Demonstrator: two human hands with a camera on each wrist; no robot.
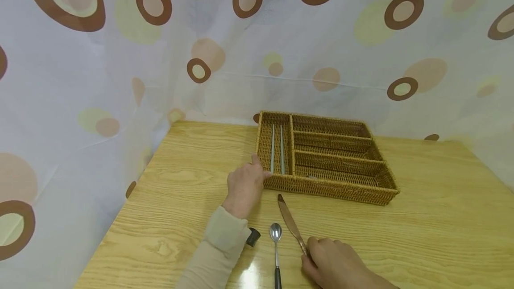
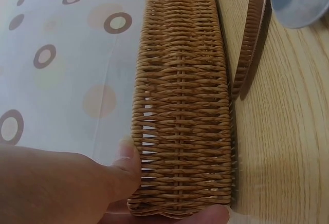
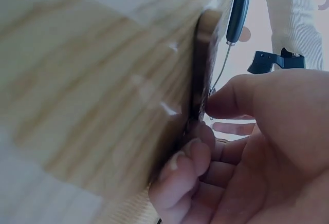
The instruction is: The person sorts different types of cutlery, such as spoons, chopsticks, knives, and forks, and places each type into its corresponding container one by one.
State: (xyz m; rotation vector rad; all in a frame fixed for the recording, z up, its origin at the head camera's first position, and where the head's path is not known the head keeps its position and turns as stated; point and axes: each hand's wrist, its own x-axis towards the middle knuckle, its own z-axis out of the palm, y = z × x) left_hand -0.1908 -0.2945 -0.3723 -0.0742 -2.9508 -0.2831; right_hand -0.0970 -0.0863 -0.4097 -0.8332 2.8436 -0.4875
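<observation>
Backdrop: white curtain printed with brown and cream rings [image 1: 80, 84] hangs behind and to the left of the woven tray.
Worktop: pale wood-grain worktop [image 1: 433, 217] carries everything.
Tray: brown woven wicker cutlery tray with several compartments [image 1: 333, 188] sits on the worktop toward the curtain; its long left compartment holds two grey chopsticks [image 1: 277, 153] lying side by side (the other compartments look bare, though one near the front shows a small item too small to tell).
Left hand: left hand [image 1: 246, 186], in a beige sleeve, rests at the tray's front left corner; its grip is a light one, thumb on the tray's outer wall and a finger under the corner (the left wrist view shows this close up [image 2: 61, 183]).
Right hand: right hand [image 1: 337, 264] lies on the worktop in front of the tray, its grip narrow, fingertips [image 3: 193, 152] pinching the handle end of the knife.
Knife: brown-toned metal table knife [image 1: 290, 222] lies flat just in front of the tray, blade tip pointing at the tray's front wall.
Spoon: silver spoon with a dark handle [image 1: 275, 246] lies just left of the knife, bowl toward the tray, between the two hands.
</observation>
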